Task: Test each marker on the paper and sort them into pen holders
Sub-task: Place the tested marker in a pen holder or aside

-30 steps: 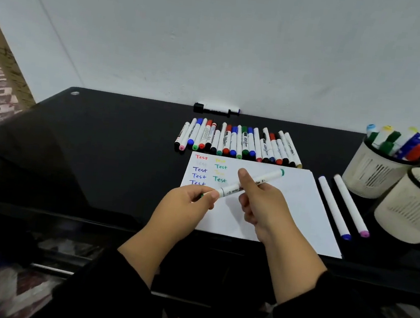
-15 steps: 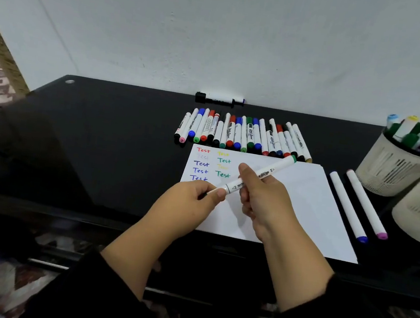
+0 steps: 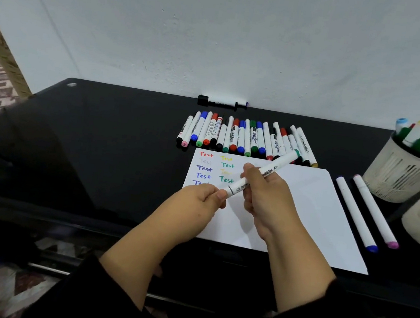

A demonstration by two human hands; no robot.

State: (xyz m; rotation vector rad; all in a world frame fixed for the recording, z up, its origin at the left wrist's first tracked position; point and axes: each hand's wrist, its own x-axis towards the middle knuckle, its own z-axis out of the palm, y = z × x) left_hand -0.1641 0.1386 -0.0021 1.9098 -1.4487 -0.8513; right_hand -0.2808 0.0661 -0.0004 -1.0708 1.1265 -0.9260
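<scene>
Spanning both hands' fingers (image 3: pixel 247 175): marker (image 3: pixel 267 172)

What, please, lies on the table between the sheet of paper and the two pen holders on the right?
In the head view, two white markers lie side by side there: a blue-ended marker nearer the paper, and a pink-ended marker nearer the pen holders.

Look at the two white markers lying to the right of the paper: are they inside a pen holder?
No, the two white markers lie flat on the black table, beside the paper and outside both pen holders.
</scene>
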